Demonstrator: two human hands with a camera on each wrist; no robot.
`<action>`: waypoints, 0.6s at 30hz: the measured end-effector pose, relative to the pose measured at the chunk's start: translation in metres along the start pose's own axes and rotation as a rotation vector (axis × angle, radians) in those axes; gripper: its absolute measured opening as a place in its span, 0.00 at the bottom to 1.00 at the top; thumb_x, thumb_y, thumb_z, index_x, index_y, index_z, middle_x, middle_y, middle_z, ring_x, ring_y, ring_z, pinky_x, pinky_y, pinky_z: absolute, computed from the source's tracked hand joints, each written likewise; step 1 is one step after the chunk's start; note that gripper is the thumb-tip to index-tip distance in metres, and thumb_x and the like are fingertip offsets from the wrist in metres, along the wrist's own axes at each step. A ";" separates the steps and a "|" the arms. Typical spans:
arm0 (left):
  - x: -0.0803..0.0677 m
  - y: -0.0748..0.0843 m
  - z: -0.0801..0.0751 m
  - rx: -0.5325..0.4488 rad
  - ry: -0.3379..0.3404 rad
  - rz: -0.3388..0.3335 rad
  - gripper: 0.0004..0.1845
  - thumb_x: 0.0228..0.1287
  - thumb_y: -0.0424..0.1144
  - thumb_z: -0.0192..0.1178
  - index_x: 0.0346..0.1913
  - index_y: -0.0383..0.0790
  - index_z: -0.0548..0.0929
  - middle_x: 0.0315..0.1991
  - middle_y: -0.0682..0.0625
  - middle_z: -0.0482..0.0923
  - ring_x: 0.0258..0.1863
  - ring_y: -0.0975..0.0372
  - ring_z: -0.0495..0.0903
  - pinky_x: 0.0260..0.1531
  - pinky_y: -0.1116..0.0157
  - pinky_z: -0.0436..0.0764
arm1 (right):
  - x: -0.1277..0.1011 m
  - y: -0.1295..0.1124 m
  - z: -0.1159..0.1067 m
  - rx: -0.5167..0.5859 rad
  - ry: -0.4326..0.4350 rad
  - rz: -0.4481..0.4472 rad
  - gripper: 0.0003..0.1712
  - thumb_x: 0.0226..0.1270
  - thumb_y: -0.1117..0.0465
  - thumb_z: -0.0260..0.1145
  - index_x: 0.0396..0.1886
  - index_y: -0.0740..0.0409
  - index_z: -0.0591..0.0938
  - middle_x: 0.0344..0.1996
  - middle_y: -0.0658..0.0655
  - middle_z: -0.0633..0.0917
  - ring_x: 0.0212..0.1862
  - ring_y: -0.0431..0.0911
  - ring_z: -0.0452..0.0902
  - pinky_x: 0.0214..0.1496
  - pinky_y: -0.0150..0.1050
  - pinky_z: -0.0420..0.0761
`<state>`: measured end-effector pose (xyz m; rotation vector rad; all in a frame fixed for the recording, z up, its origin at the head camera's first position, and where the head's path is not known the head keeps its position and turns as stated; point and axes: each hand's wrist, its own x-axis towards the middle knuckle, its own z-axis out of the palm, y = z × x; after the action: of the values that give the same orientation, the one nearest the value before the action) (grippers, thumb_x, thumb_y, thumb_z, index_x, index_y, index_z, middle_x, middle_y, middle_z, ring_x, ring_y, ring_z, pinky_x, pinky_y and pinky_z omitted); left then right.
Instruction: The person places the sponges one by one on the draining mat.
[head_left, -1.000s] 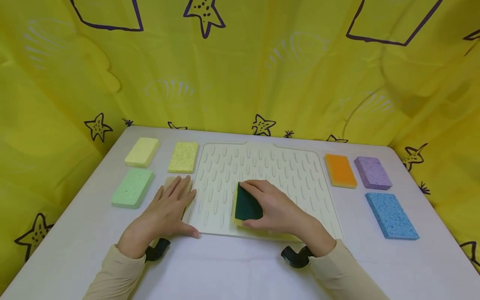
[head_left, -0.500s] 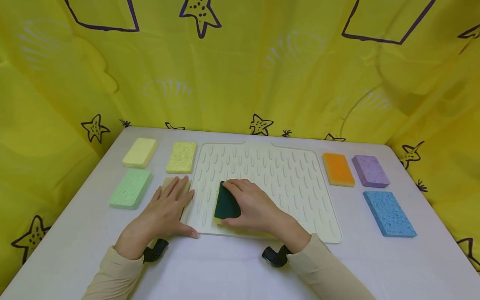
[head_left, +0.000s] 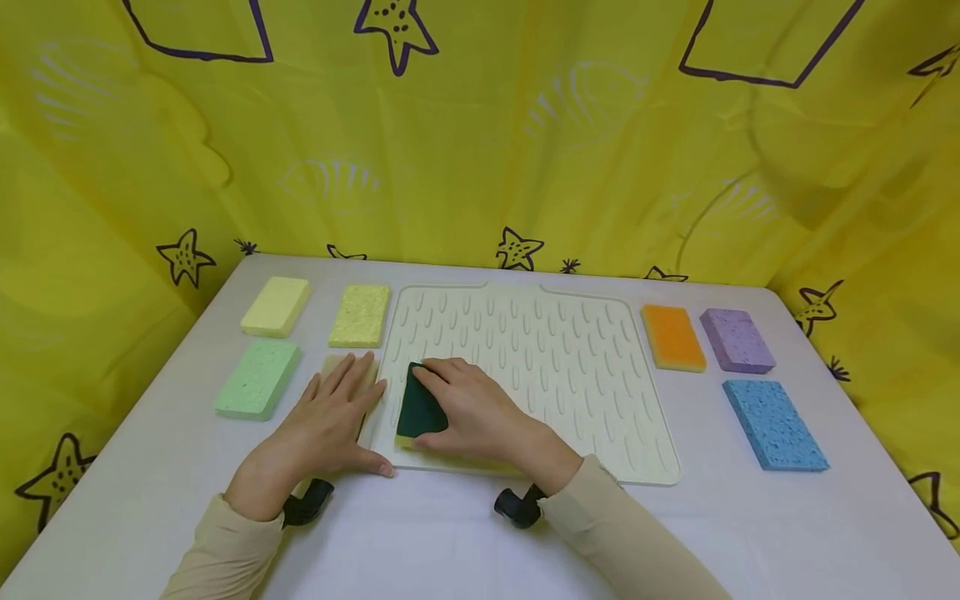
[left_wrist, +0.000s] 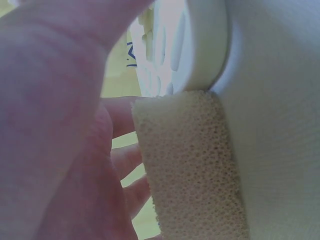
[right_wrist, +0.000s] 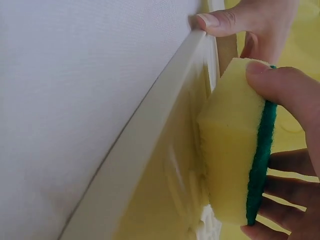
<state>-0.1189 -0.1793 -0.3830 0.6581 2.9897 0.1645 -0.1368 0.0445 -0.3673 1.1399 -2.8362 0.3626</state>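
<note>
My right hand [head_left: 480,414] grips a yellow scouring sponge [right_wrist: 227,145] with a dark green scrub layer on top. Its foam side is down on a ribbed off-white mat [head_left: 540,350], near the mat's left front corner. Thumb and fingers hold the sponge by opposite sides. Just left of it, my left hand [head_left: 318,437] lies with fingers outstretched over a beige porous sponge [left_wrist: 190,165], which butts against the mat's edge. The left thumb touches the mat's front left corner. Most of the beige sponge is hidden by that hand in the head view.
Left of the mat lie a pale yellow sponge [head_left: 276,307], a speckled yellow sponge [head_left: 360,317] and a mint green sponge [head_left: 258,379]. On the right are an orange sponge [head_left: 673,337], a purple sponge [head_left: 737,340] and a blue sponge [head_left: 776,425]. Yellow cloth [head_left: 465,167] surrounds the table.
My right hand has slid left across the mat with the scouring sponge, from near its middle to close beside the left hand. The left hand has stayed in place.
</note>
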 end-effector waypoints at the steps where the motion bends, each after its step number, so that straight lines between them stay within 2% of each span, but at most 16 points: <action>1: 0.000 0.000 0.000 0.001 0.001 0.002 0.62 0.22 0.80 0.53 0.65 0.46 0.64 0.71 0.45 0.40 0.70 0.48 0.39 0.58 0.37 0.50 | 0.001 -0.001 0.000 -0.007 -0.003 -0.004 0.49 0.47 0.33 0.63 0.65 0.56 0.63 0.62 0.54 0.67 0.62 0.47 0.62 0.62 0.42 0.66; 18: 0.001 0.000 -0.001 -0.012 -0.011 0.008 0.62 0.23 0.80 0.54 0.65 0.45 0.63 0.71 0.45 0.40 0.70 0.48 0.39 0.58 0.36 0.50 | 0.017 -0.014 0.007 -0.091 -0.084 -0.030 0.47 0.50 0.30 0.57 0.65 0.52 0.64 0.63 0.56 0.67 0.63 0.48 0.62 0.64 0.42 0.65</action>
<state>-0.1197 -0.1786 -0.3822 0.6684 2.9741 0.1781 -0.1392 0.0209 -0.3691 1.2059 -2.8698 0.1866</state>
